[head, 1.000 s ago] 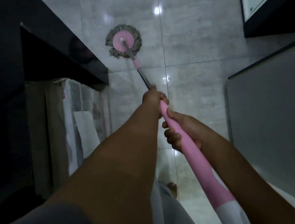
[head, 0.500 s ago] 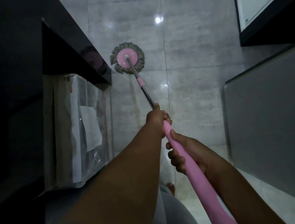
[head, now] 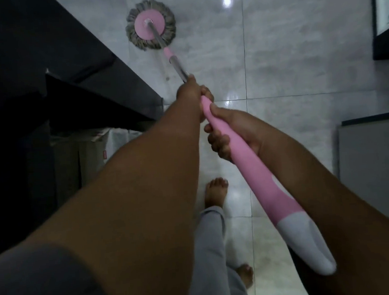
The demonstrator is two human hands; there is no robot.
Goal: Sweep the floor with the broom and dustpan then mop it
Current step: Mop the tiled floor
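I mopped with both hands clamped on the pink-and-steel mop pole (head: 225, 142), left hand (head: 192, 94) ahead of right hand (head: 228, 133) for leverage, pressing the round grey-fringed mop head (head: 151, 25) flat near the tiled floor's (head: 288, 74) far edge.

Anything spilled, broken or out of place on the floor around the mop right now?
Nothing stands out. The mop head lies flat on the tiled floor, both hands grip the mop handle, and no spill or debris shows; the dark left side is too dim to judge.
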